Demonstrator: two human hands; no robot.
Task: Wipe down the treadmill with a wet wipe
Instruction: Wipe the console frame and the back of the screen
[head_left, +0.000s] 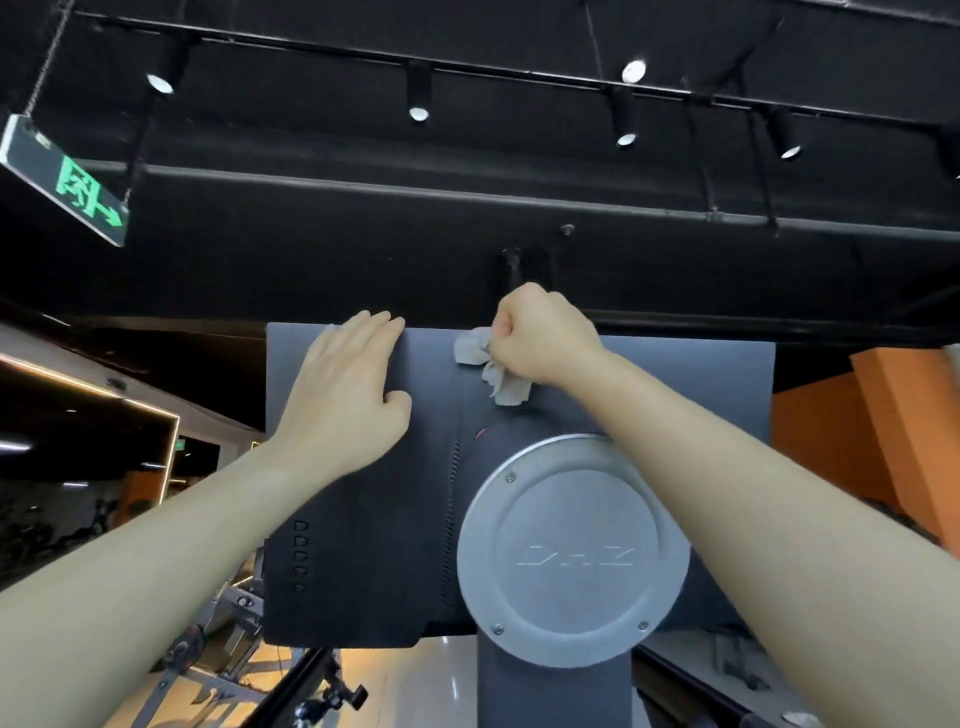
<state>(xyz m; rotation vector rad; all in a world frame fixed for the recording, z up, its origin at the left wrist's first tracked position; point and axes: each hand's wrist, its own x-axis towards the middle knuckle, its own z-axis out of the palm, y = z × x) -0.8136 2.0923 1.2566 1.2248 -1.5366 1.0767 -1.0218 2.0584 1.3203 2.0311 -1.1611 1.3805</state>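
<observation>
The left hand (345, 395) lies flat, fingers straight, on the upper left of the treadmill's dark grey plastic screen back (363, 545), fingertips over its top edge, probably to steady the panel against rubbing. To its right, the crumpled pale grey wet wipe (488, 369) touches the panel near the top, bunched in the right hand (545, 338), above the round silver metal mount cover (571, 556).
</observation>
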